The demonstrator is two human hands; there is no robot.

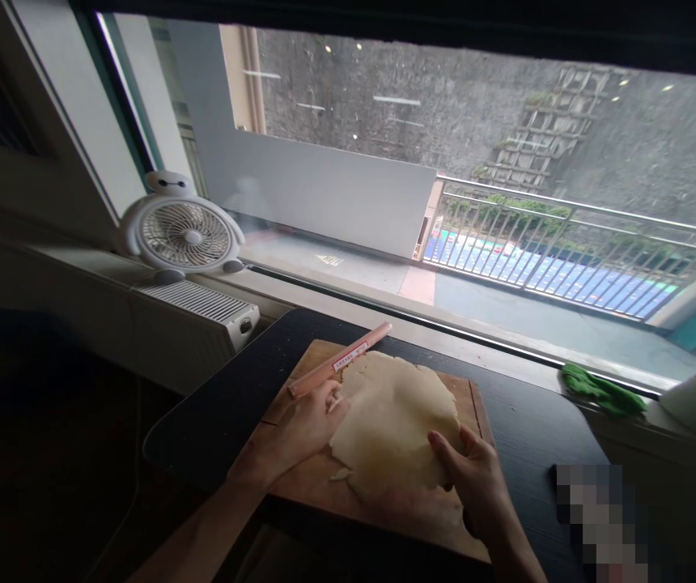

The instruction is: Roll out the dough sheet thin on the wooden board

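A wide, thin sheet of dough (393, 421) with a ragged edge lies over the wooden board (305, 478), its lower right part raised a little off the wood. My right hand (475, 465) pinches the dough's right edge, thumb on top and fingers underneath. At the left edge my left hand (311, 425) is closed, its fingers curled at the rim of the dough; some of its fingertips are hidden. Just beyond that hand, a rolling pin (339, 361) with a red and white label lies slantwise across the back left of the board. A small dough scrap (341, 474) sits near the front.
The board stands on a dark table (220, 405) against a large window. A white fan (184, 231) sits on a ribbed white unit (202, 300) to the left. On the sill at right lies a green cloth (603, 390). A pixelated patch covers something at lower right.
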